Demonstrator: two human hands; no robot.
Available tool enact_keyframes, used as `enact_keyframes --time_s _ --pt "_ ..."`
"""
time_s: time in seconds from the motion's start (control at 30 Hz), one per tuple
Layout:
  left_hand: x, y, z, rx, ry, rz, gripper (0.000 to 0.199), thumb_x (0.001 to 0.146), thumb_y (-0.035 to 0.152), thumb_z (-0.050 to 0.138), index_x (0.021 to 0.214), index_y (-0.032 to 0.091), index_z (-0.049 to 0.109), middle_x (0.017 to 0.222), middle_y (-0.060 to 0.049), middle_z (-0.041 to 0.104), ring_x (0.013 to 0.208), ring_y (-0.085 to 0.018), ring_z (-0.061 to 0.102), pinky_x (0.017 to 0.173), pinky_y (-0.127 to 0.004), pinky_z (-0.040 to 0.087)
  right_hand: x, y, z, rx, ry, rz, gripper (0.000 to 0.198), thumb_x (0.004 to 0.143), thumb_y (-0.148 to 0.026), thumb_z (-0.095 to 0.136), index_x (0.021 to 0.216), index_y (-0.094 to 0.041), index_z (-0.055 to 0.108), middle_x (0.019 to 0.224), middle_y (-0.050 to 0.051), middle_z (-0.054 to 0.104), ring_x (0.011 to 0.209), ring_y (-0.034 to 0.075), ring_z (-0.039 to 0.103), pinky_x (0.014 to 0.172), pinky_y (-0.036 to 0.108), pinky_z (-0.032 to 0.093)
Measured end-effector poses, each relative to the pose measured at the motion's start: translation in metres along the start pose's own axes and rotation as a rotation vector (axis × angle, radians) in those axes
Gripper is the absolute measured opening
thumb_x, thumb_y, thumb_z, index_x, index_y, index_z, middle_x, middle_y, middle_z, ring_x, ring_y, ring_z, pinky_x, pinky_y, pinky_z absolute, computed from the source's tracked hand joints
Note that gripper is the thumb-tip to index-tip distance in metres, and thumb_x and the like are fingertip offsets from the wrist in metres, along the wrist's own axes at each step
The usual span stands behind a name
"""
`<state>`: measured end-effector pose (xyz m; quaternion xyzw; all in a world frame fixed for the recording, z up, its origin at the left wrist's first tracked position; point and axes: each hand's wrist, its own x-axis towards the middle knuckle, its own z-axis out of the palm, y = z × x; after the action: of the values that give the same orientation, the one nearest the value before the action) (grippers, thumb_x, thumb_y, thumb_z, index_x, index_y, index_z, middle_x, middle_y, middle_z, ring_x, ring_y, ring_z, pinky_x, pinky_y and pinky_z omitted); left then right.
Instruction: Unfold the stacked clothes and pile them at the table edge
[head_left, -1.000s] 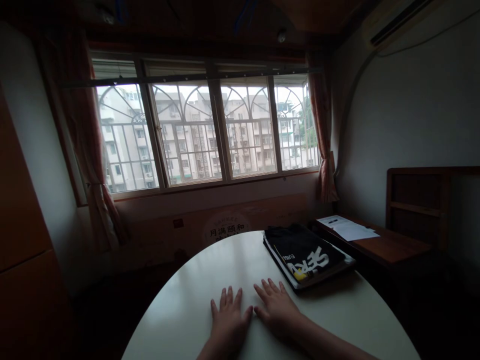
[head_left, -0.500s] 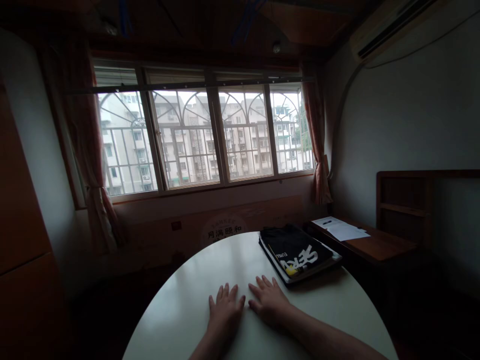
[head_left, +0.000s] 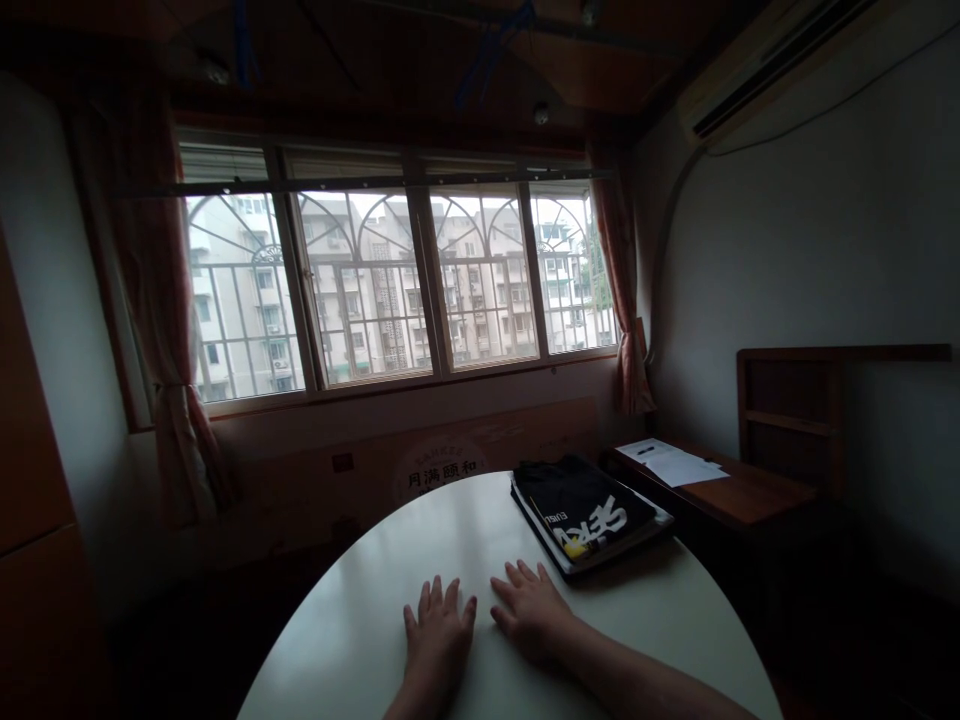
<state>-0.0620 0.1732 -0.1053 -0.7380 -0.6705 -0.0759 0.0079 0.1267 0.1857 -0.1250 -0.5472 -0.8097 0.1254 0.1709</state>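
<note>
My left hand (head_left: 439, 630) lies palm down on the white round table (head_left: 360, 610), its fingers spread and nothing in it. To its right, my right hand (head_left: 531, 612) rests on the same tabletop, also with fingers apart and holding nothing. A small gap separates the two hands. Just beyond my right hand sits a folded black T-shirt (head_left: 585, 505) with white lettering and a yellow patch. It lies on top of a flat stack (head_left: 559, 562) with pale edges, whose kind I cannot make out. Neither hand appears to touch it.
Behind the table on the right stands a low brown wooden desk (head_left: 757, 495) with white papers (head_left: 679, 465) and a small dark item. A barred window (head_left: 367, 290) with tied curtains (head_left: 176, 400) spans the far wall. An orange-brown cabinet (head_left: 34, 480) is at the left.
The whole view has shifted slightly, so the room sits a little lower and further left. My left hand has moved slightly away from the right one. Both remain spread on the table.
</note>
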Motion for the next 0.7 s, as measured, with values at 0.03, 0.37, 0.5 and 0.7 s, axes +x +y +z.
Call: enact_keyframes --time_s 0.03,0.37,0.5,0.7 --pt "0.0 0.001 -0.001 -0.001 -0.01 -0.02 0.062 0.101 0.043 0.025 0.154 0.015 0.043 0.165 -0.019 0.029 0.155 -0.037 0.018 0.12 -0.066 0.013 0.0 0.001 0.001 0.002 0.001 -0.002 0.061 0.1 -0.054 0.04 0.155 -0.027 0.043 0.164 0.016 0.03 0.155 0.036 0.02 0.123 0.061 0.009" --pt "0.003 0.002 -0.007 -0.051 -0.039 -0.133 0.061 0.103 0.041 0.021 0.159 0.019 0.034 0.168 -0.013 0.022 0.157 -0.03 0.012 0.124 -0.058 0.014 -0.001 0.002 -0.005 0.055 0.0 -0.007 0.057 0.103 -0.051 0.034 0.153 -0.025 0.047 0.163 0.015 0.033 0.154 0.036 0.022 0.123 0.061 0.012" --pt "0.002 -0.002 -0.007 -0.098 -0.011 -0.141 0.06 0.104 0.041 0.02 0.159 0.02 0.034 0.169 -0.011 0.021 0.157 -0.03 0.011 0.125 -0.058 0.011 -0.004 -0.001 -0.011 0.091 0.125 -0.036 0.049 0.102 -0.049 0.039 0.134 -0.024 0.067 0.163 0.011 0.034 0.155 0.034 0.019 0.124 0.059 0.01" --pt "-0.002 -0.006 -0.012 -0.145 0.021 -0.127 0.06 0.105 0.042 0.02 0.16 0.021 0.033 0.169 -0.01 0.021 0.157 -0.029 0.008 0.125 -0.058 0.01 -0.01 -0.009 -0.014 0.173 0.34 -0.23 0.057 0.103 -0.048 0.04 0.066 -0.023 0.074 0.148 -0.003 0.056 0.155 0.027 0.024 0.126 0.056 0.004"
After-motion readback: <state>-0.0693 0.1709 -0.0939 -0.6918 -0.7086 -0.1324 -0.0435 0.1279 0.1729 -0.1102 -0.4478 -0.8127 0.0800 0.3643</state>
